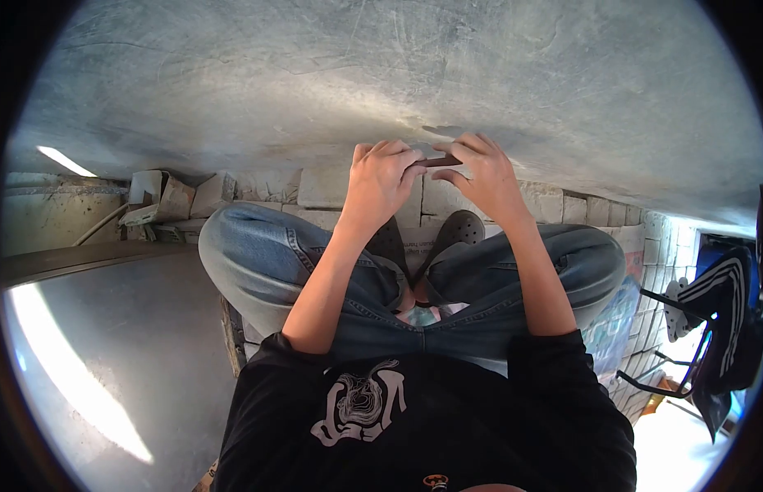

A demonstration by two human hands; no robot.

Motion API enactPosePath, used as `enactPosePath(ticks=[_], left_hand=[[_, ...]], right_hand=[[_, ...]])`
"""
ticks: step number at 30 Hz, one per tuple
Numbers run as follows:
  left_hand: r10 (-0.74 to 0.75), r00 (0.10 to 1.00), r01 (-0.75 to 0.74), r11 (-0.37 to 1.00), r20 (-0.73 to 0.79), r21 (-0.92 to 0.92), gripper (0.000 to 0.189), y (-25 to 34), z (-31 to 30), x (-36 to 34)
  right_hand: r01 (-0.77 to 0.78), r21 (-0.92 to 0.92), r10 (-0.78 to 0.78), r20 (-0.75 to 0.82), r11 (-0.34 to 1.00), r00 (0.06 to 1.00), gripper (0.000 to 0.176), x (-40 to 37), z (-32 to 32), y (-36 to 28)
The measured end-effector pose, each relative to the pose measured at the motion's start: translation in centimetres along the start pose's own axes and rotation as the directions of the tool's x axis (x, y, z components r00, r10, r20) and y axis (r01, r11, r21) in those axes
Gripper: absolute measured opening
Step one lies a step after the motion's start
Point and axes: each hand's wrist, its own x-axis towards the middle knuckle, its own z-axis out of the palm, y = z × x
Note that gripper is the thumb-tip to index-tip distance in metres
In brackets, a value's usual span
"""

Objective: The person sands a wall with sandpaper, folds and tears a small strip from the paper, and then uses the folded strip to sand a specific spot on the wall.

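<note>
Out in front of me, at the edge of the grey surface [381, 90], both of my hands are raised close together. A thin dark brown strip [439, 162] runs between them; its exact kind I cannot make out. My left hand [381, 180] is closed, with thumb and fingers pinching the strip's left end. Curled round the other end is my right hand [486, 176], its thumb below and its fingers above. The fingers partly hide both ends of the strip. A small dark shadow [443, 131] falls on the surface just beyond my fingertips.
My bent knees and dark clogs [459, 230] are below the hands, over pale brick paving [324, 189]. Torn cardboard [176, 197] lies at the left, beyond a shiny metal panel [152, 328]. On the right, a person's striped dark trouser leg [726, 303] shows beside a black metal frame [656, 385].
</note>
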Motion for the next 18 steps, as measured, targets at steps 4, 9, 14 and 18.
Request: enactPosePath(ticks=[4, 9, 14, 18], left_hand=[[0.02, 1.0, -0.02, 1.0, -0.009, -0.003, 0.016, 0.1, 0.0, 0.2], [-0.274, 0.959, 0.269, 0.792, 0.074, -0.548, 0.017, 0.4, -1.1, 0.9], [-0.376, 0.89, 0.423, 0.471, 0.258, -0.774, 0.021, -1.7, -0.1, 1.1], [-0.38, 0.868, 0.424, 0.236, 0.318, -0.874, 0.023, -0.8, 0.8, 1.2]], right_hand=[[-0.018, 0.007, 0.018, 0.047, 1.0, 0.999, 0.015, -0.1, -0.3, 0.6], [-0.074, -0.033, 0.075, 0.01, 0.997, 0.997, 0.012, -0.3, -0.1, 0.6], [-0.206, 0.108, 0.203, 0.037, 0.973, 0.978, 0.016, -0.4, -0.3, 0.5], [-0.295, 0.225, 0.284, 0.081, 0.929, 0.955, 0.02, -0.3, 0.0, 1.0]])
